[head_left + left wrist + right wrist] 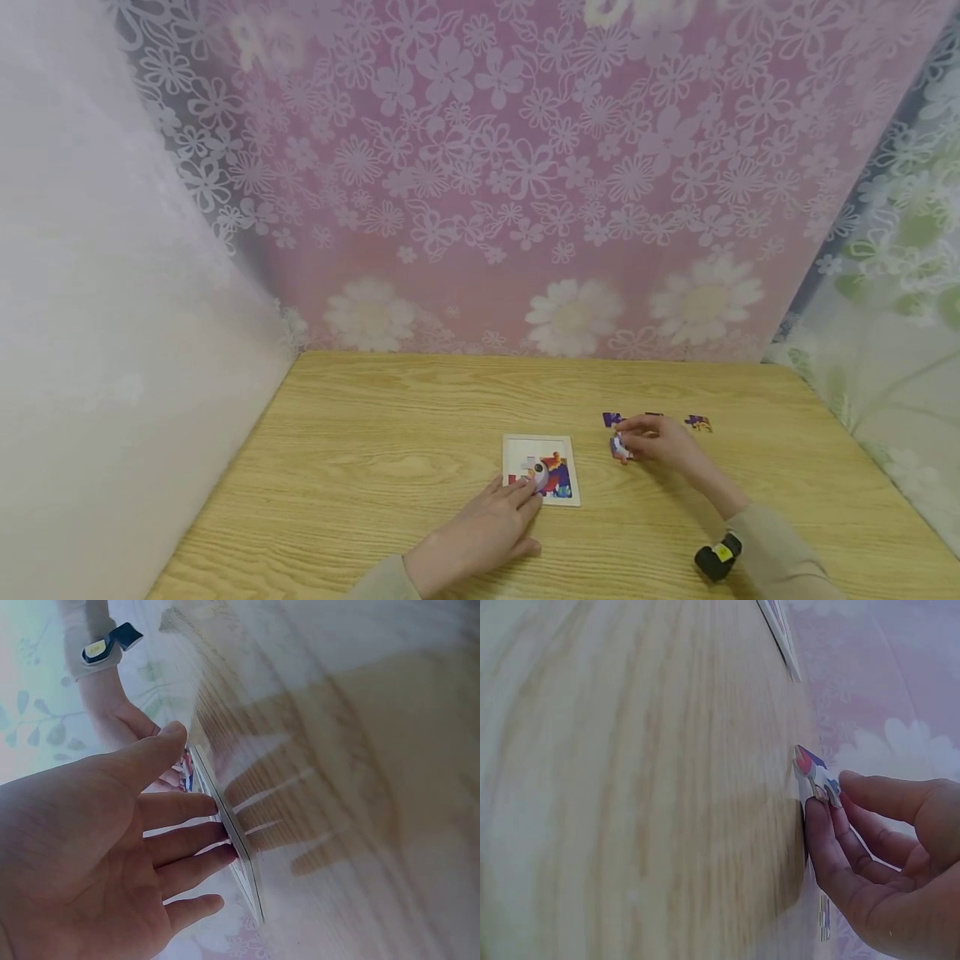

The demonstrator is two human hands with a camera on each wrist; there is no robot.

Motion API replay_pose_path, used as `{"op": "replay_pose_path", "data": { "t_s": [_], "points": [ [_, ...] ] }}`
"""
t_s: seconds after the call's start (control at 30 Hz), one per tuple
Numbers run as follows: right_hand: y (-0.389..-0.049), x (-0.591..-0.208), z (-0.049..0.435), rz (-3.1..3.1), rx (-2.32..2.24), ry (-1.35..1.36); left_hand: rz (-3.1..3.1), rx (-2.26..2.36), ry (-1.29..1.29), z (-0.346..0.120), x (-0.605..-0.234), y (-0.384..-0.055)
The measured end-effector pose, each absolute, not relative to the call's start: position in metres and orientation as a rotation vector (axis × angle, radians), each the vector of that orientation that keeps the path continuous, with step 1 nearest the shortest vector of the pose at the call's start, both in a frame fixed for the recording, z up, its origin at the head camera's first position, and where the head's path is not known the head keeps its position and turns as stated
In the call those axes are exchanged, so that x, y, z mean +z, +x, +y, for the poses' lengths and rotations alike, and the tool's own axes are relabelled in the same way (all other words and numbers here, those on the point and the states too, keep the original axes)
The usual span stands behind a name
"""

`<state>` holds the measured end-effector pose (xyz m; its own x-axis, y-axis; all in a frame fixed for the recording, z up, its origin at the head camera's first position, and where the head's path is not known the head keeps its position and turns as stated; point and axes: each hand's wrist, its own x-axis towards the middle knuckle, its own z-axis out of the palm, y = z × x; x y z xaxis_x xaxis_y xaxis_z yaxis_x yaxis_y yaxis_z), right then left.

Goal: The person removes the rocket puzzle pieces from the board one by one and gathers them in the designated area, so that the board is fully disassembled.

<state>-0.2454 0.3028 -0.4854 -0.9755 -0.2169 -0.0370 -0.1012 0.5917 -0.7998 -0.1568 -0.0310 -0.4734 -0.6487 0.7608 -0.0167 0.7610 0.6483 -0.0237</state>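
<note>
My left hand (pixel 491 521) lies with straight fingers over the near edge of a white puzzle frame (pixel 512 450). In the left wrist view its fingertips (pixel 225 832) rest at the frame's edge (pixel 251 889). Several colourful joined pieces (pixel 555 477) fill the lower part of that frame. To the right, my right hand (pixel 663 446) pinches a puzzle piece (pixel 619 447) in red, white and blue between thumb and fingers. The right wrist view shows the piece (pixel 817 776) tilted up at the fingertips, close over the table.
Behind the right hand lie more loose pieces: a purple one (pixel 612 418), a partly hidden dark one (pixel 654 414) and an orange-purple one (pixel 699 423). The wooden table (pixel 390 417) meets a flowered pink curtain (pixel 480 317) at its far edge. A black strapped device (pixel 717 557) sits at the right wrist.
</note>
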Motion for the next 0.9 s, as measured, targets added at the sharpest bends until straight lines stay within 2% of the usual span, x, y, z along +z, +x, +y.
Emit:
{"op": "replay_pose_path", "data": {
  "t_s": [0.4, 0.9],
  "points": [
    [-0.2498, -0.4901, 0.2979, 2.884, -1.07, -0.31, 2.841, -0.037, 1.297, -0.0308, -0.4743, -0.1572],
    [-0.2463, -0.4867, 0.2968, 2.888, -1.077, -0.279, 2.846, -0.029, 1.31, -0.031, -0.4727, -0.1565]
  ]
}}
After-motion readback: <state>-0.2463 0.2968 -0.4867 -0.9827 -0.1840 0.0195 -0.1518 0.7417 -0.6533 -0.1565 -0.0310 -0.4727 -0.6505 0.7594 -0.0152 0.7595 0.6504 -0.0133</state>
